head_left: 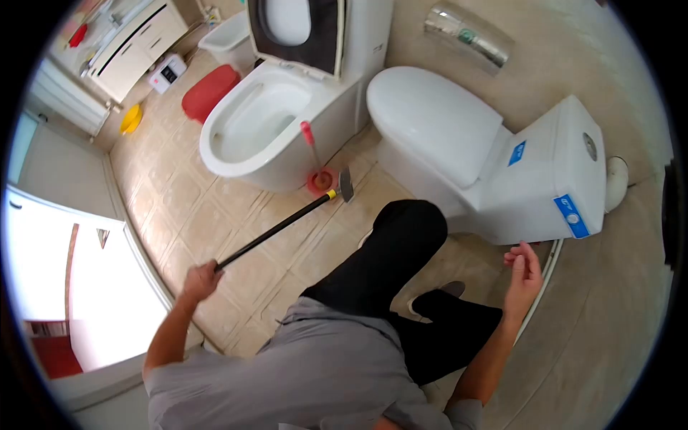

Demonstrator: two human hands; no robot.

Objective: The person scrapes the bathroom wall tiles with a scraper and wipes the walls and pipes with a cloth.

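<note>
My left hand (201,281) is closed around the end of a long black-handled tool (276,231). The tool has a yellow collar and a short grey crosswise head, whose exact kind I cannot make out. Its head is low over the tiles, beside a red plunger (322,180) that stands against the open toilet (247,167). My right hand (524,276) holds nothing, its fingers loosely bent and apart. It is just below the tank of a second toilet (537,168), which has a closed lid and blue stickers.
A red bin lid or stool (209,92) and a white bin (226,41) lie beyond the open toilet. A yellow basin (131,119) sits near a white vanity cabinet (136,50). A white pipe (542,290) runs along the right wall. At left is a bright doorway (107,287).
</note>
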